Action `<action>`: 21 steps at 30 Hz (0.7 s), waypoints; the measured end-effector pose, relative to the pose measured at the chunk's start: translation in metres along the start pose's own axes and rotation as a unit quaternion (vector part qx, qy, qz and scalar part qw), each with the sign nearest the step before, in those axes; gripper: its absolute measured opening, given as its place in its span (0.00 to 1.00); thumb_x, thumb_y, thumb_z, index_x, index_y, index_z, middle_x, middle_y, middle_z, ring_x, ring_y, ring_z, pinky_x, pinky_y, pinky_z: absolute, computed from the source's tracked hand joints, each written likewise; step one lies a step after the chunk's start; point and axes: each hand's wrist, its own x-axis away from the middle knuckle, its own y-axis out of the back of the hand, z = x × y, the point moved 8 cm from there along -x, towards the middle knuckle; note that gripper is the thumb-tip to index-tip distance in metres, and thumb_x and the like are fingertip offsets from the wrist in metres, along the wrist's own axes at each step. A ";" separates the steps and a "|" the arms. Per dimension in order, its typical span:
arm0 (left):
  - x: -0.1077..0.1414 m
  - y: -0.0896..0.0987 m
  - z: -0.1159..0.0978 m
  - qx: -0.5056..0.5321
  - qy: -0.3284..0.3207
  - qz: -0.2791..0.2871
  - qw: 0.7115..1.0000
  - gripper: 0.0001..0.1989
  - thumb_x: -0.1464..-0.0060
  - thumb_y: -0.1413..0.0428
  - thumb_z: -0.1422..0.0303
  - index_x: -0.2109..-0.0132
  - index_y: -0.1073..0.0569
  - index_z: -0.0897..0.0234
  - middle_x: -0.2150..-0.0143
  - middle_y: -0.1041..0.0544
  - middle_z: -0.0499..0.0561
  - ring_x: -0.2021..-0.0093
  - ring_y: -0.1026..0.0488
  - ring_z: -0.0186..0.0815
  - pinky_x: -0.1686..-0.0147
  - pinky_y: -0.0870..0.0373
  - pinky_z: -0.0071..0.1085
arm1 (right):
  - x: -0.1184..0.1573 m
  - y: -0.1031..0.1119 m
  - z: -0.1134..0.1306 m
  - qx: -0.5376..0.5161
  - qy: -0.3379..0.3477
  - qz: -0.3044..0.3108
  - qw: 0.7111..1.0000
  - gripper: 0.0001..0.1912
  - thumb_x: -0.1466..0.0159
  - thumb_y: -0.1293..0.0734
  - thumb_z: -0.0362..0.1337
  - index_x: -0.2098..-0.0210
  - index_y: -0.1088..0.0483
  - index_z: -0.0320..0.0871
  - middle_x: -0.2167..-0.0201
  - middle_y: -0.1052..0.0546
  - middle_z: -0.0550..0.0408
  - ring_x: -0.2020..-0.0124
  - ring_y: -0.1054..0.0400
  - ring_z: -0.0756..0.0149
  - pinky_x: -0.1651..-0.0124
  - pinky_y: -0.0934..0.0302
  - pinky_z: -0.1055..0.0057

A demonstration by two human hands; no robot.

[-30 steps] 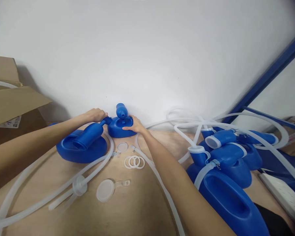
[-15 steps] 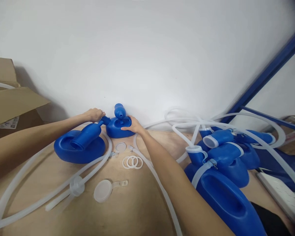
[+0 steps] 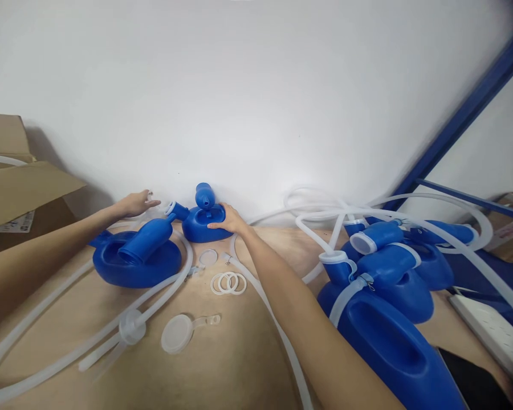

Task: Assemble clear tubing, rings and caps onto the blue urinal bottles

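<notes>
My right hand (image 3: 228, 219) grips the far blue urinal bottle (image 3: 202, 230) by its right end, thumb over the front edge. That bottle lies on the table by the wall; a white ring (image 3: 170, 208) sits around the mouth of its neck, which points left. My left hand (image 3: 134, 204) is left of the neck and apart from it, with its fingers pinched on a small translucent piece (image 3: 149, 196) whose shape is partly hidden. A second blue urinal bottle (image 3: 137, 267) lies nearer, below my left hand.
White rings (image 3: 228, 283), translucent lids (image 3: 177, 333) and a clear tube (image 3: 68, 359) with a round fitting lie on the table. Several blue bottles (image 3: 393, 336) with tubes crowd the right, beside a white power strip (image 3: 487, 330). A cardboard box (image 3: 29, 182) stands left.
My left hand has left the far bottle's neck and moved left, exposing the white ring on the mouth. My right hand stays on the bottle. The view has shifted slightly.
</notes>
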 end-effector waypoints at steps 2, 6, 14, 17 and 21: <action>0.008 0.016 0.001 -0.036 -0.005 -0.047 0.998 0.31 0.36 0.41 0.59 0.35 0.35 0.78 0.37 0.28 0.73 0.36 0.32 0.58 0.38 0.36 0.51 | 0.000 0.000 0.000 -0.002 0.000 0.000 1.000 0.61 0.53 0.17 0.55 0.29 0.42 0.38 0.31 0.34 0.33 0.30 0.39 0.41 0.29 0.44 0.48; 0.008 0.021 -0.025 -0.086 -0.068 -0.053 0.993 0.25 0.31 0.51 0.60 0.35 0.32 0.70 0.35 0.27 0.67 0.31 0.38 0.53 0.34 0.43 0.44 | 0.000 -0.001 0.000 -0.002 0.001 0.005 1.000 0.62 0.52 0.17 0.55 0.28 0.43 0.35 0.30 0.36 0.31 0.29 0.41 0.41 0.28 0.45 0.49; -0.012 -0.019 -0.034 -0.125 -0.087 0.111 0.982 0.37 0.42 0.54 0.35 0.61 0.17 0.62 0.55 0.15 0.62 0.47 0.23 0.58 0.36 0.45 0.55 | -0.002 -0.003 -0.004 0.003 -0.001 0.010 1.000 0.62 0.53 0.18 0.56 0.28 0.42 0.37 0.29 0.37 0.33 0.28 0.42 0.41 0.27 0.46 0.50; -0.010 -0.015 -0.008 -0.141 -0.028 0.125 0.982 0.43 0.46 0.55 0.31 0.60 0.16 0.67 0.55 0.16 0.68 0.44 0.25 0.62 0.38 0.44 0.58 | -0.002 -0.003 -0.005 0.000 0.000 0.011 1.000 0.62 0.53 0.18 0.57 0.28 0.43 0.39 0.29 0.37 0.35 0.27 0.43 0.42 0.27 0.45 0.50; -0.006 -0.008 -0.009 -0.073 -0.050 0.116 0.989 0.44 0.45 0.54 0.33 0.53 0.17 0.70 0.49 0.18 0.68 0.43 0.27 0.61 0.40 0.39 0.54 | -0.002 -0.005 -0.008 -0.002 -0.004 0.011 1.000 0.63 0.52 0.18 0.57 0.27 0.45 0.38 0.29 0.38 0.34 0.27 0.43 0.40 0.26 0.47 0.50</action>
